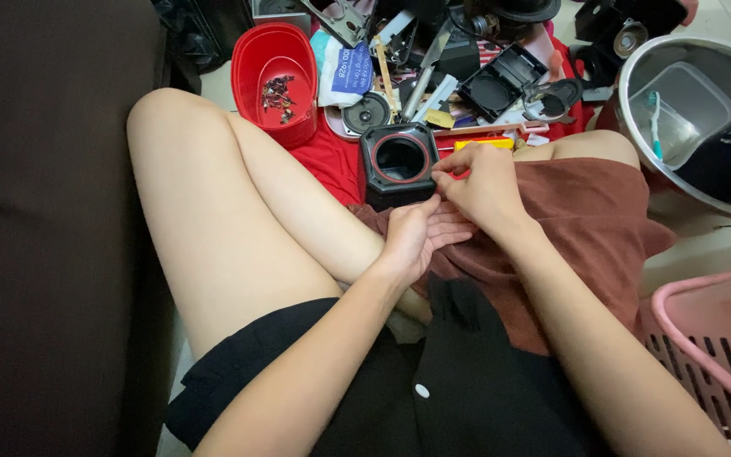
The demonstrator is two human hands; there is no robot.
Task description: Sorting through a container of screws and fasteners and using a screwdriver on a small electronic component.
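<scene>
Hands meet over the lap: left hand (pixel 420 237) lies palm up, fingers loosely open, nothing visibly gripped, resting on a brown cloth (pixel 585 220). Right hand (pixel 480 182) just beyond has fingertips pinched together at its far edge; whether something tiny sits between them, I cannot tell. Touching those fingertips, just farther, stands a black speaker housing (pixel 399 161) with a red-ringed round opening. Far left, a red tub (pixel 274 80) holds small screws. Far right, a steel basin (pixel 704 118).
</scene>
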